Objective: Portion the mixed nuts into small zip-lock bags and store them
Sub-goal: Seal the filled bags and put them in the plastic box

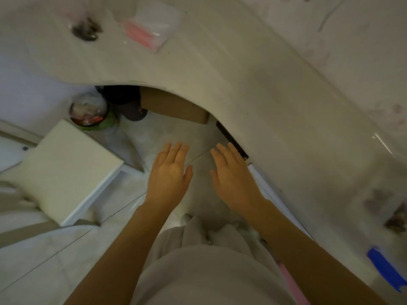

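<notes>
Zip-lock bags [152, 29], one stack, clear with pink seal strips: lay on the pale table [253, 84] in the upper centre-left of the frame, blurred. Long axis of the stack ran diagonally, from upper left down to lower right, pink seals toward the lower-left side.

Mixed nuts [86, 30], probable: a dark, blurred cluster on the table at upper left, just left of the bags; contents could not be told for certain. Similar dark smudges showed at the lower right of the table, too blurred to name.

Left hand [169, 172]: lower centre of the frame, fingers flat and spread, palm down, holding nothing, over the floor and below the table edge.

Right hand [233, 177]: just right of the left hand, likewise flat, spread and empty, beside the curved table edge.

Relation governing the next move: bags and nuts lay well apart from both hands, upward and to the left in the frame, up on the table. The left hand appeared the nearer of the two, judged by position in the frame only.

Other items: white stool [66, 170] at left; bin with green rim [91, 111] and cardboard box [174, 106] under the table; blue tape [387, 267] at lower right.

Portioning judged not yet begun.
</notes>
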